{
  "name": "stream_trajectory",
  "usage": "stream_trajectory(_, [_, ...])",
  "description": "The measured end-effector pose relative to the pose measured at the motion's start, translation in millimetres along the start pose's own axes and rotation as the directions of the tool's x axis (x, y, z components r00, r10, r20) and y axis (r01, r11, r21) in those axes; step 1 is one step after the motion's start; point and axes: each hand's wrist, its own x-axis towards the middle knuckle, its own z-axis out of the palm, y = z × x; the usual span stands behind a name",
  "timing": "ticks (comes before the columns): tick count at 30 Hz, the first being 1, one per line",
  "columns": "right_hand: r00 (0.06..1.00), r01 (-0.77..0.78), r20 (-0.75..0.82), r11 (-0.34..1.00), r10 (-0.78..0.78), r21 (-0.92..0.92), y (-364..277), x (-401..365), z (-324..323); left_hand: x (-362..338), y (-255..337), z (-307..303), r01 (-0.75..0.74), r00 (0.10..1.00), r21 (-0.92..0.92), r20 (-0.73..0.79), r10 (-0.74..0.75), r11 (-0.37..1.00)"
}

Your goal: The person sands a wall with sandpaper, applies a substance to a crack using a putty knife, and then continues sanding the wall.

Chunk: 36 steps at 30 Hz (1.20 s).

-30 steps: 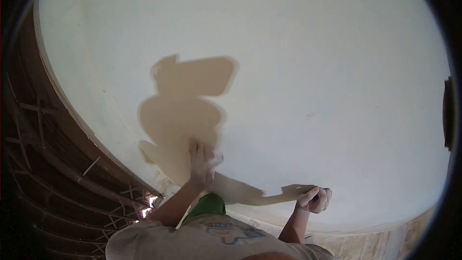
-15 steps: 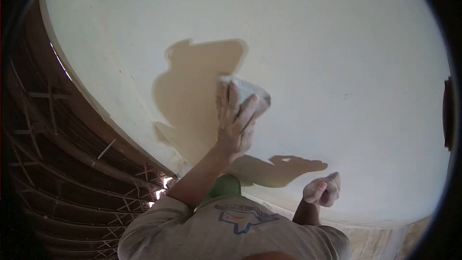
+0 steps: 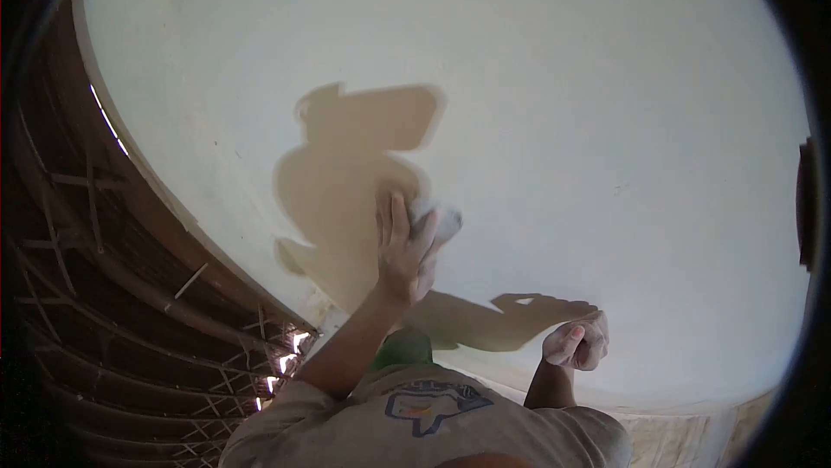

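Note:
My left hand (image 3: 405, 251) presses a dusty grey-white piece of sandpaper (image 3: 443, 219) flat to a pale, smooth wall (image 3: 606, 104). Its fingers are spread over the sheet, which pokes out past them on the right. White dust coats the fingers. Lower on the right, my right hand (image 3: 578, 343) is closed in a dusty fist close to the wall; whatever it may hold is hidden. Shadows of my head and arms fall on the wall around the left hand.
A dark roof with metal trusses (image 3: 95, 217) curves along the left side, with bright gaps low down. A dark object (image 3: 807, 204) stands at the wall's right edge. A green patch (image 3: 405, 348) shows beyond my shirt (image 3: 424, 420).
My left hand has slid down the wall and slightly left with the sandpaper. Less of the sheet shows now. The right fist has hardly moved.

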Motion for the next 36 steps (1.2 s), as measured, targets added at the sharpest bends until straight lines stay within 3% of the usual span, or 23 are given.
stream_trajectory(2, [0.998,-0.009,-0.066,0.999,0.005,-0.052,6,-6,-2,40,15,-10,-0.029,0.998,-0.020,-0.056,0.028,0.999])
stream_trajectory(5, [0.990,-0.116,-0.094,0.986,0.104,-0.123,9,-8,-6,36,28,-7,0.059,0.998,-0.087,0.018,-0.058,0.994])
stream_trajectory(8, [0.995,0.011,-0.093,0.992,-0.023,-0.128,18,-11,-7,-33,17,26,0.121,0.992,-0.055,-0.010,-0.122,0.991])
stream_trajectory(10, [0.997,0.001,-0.078,0.989,-0.013,-0.147,14,-7,-7,-80,19,36,0.280,0.960,-0.069,0.044,-0.277,0.958])
stream_trajectory(13, [0.992,0.059,-0.104,0.990,-0.073,-0.131,22,-10,-3,-104,0,57,0.411,0.908,-0.278,0.038,-0.418,0.868])
stream_trajectory(15, [0.987,0.084,-0.127,0.988,-0.100,-0.130,25,-11,-1,-99,-5,56,0.335,0.940,-0.228,0.009,-0.342,0.914])
stream_trajectory(17, [0.988,0.080,-0.121,0.989,-0.095,-0.124,25,-11,1,-31,4,28,0.095,0.995,0.076,0.035,-0.098,0.993])
stream_trajectory(19, [0.995,0.050,-0.076,0.991,-0.060,-0.121,21,-10,-4,14,6,18,-0.005,0.999,0.068,-0.043,0.008,0.998])
stream_trajectory(22, [0.994,0.066,-0.080,0.992,-0.075,-0.108,22,-10,-3,61,26,5,0.006,0.992,-0.082,-0.124,-0.016,0.997])
stream_trajectory(25, [0.992,0.108,-0.044,0.987,-0.114,-0.122,24,-7,-4,53,37,14,0.047,0.989,-0.133,-0.134,-0.065,0.990])
stream_trajectory(27, [0.993,0.100,-0.052,0.986,-0.108,-0.135,25,-9,-6,8,36,30,0.080,0.989,-0.149,-0.113,-0.098,0.986])
stream_trajectory(28, [0.994,0.091,-0.047,0.986,-0.098,-0.138,23,-10,-6,-55,17,59,0.286,0.957,-0.357,0.069,-0.280,0.889])
stream_trajectory(30, [0.996,0.072,-0.050,0.987,-0.080,-0.146,22,-8,-3,-121,5,70,0.234,0.957,-0.271,0.232,-0.173,0.934])
stream_trajectory(32, [0.995,0.092,-0.030,0.987,-0.097,-0.133,24,-4,-3,-136,7,54,-0.021,0.973,-0.039,0.229,0.030,0.999])
stream_trajectory(36, [0.995,0.100,0.005,0.988,-0.100,-0.121,25,-2,-6,-131,-2,55,0.030,0.999,-0.204,0.044,-0.022,0.978])
